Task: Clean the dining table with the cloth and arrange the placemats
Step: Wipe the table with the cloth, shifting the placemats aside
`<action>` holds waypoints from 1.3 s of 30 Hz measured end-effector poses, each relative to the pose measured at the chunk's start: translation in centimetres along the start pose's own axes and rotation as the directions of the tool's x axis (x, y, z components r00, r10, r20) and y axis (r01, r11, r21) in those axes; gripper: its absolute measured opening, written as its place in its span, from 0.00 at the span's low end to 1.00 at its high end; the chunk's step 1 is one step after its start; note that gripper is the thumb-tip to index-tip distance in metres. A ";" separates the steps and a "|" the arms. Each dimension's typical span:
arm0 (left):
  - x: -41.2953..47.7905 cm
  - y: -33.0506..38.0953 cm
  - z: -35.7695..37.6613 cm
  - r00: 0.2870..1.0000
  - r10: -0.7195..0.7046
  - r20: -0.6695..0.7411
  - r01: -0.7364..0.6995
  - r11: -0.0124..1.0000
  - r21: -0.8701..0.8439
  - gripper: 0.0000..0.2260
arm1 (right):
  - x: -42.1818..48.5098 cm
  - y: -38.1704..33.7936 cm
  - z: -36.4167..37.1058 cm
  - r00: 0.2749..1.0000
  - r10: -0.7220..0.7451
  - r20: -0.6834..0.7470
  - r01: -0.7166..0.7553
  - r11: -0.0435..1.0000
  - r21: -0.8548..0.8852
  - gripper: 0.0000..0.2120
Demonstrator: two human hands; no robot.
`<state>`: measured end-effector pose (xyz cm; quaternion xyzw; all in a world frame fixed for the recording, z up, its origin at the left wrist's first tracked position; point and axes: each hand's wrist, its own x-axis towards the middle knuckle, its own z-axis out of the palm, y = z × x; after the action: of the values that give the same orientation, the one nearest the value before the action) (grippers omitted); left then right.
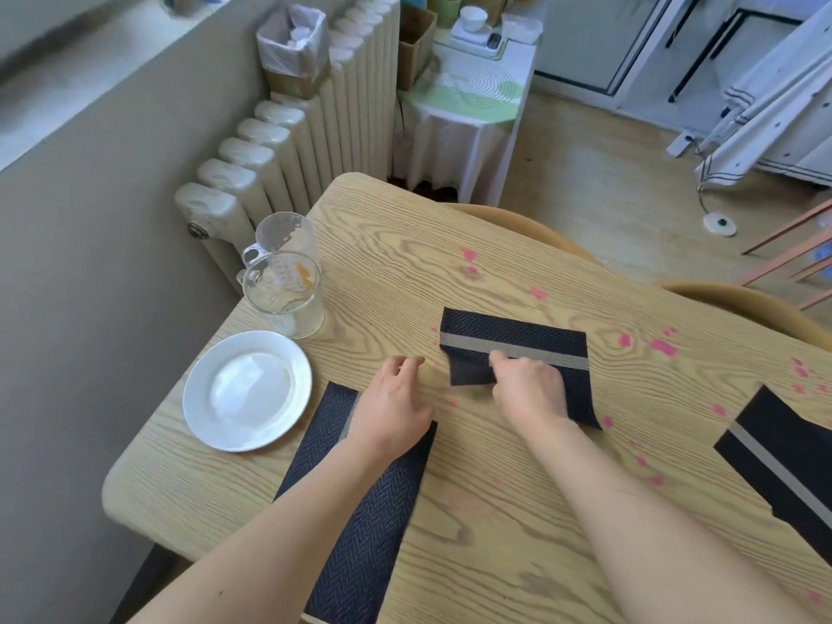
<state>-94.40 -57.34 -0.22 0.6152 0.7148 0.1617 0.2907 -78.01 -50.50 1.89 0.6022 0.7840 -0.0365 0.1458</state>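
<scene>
We look down on a light wood-grain table with pink smears scattered over its middle and right part. Three dark herringbone placemats with a grey stripe lie on it. The middle placemat sits just beyond our hands, its near left part folded or lifted up off the wood. Our right hand is closed on that placemat, fingers pinching its edge near the grey stripe. Our left hand is open and holds nothing, fingers slightly curled, resting on the bare wood just left of the middle placemat and apart from it. Its wrist and forearm lie across the near placemat, which runs at a slant toward the bottom edge of the view. The right placemat lies well apart at the right edge, partly cut off.

To the left, a white plate stands near the table's corner, just beside the near placemat and not touching it. Behind the plate is a clear measuring jug with red markings, and a second clear cup stands right behind that. We see no cloth on the table. Past the table a cream radiator runs along the wall, with a lined box on top of it.
</scene>
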 end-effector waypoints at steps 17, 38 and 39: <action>-0.9 3.2 -3.9 0.985 -0.164 -0.055 0.114 0.856 -0.503 0.33 | -3.8 -0.3 -7.7 0.820 0.499 -0.282 -0.045 0.547 0.836 0.05; -8.4 -4.6 -5.6 0.933 -0.347 -0.097 0.331 0.931 -0.154 0.24 | -8.2 -9.0 -0.2 0.817 0.119 0.565 -0.577 0.165 0.800 0.16; -8.7 -5.0 -5.4 0.934 -0.344 -0.093 0.332 0.936 -0.120 0.25 | -8.4 -9.2 0.0 0.818 0.116 0.563 -0.575 0.188 0.796 0.15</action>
<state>-100.99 -66.08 2.96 0.4572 0.8159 0.1799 0.3048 -84.89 -60.88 3.08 0.7102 0.3959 -0.5754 -0.0886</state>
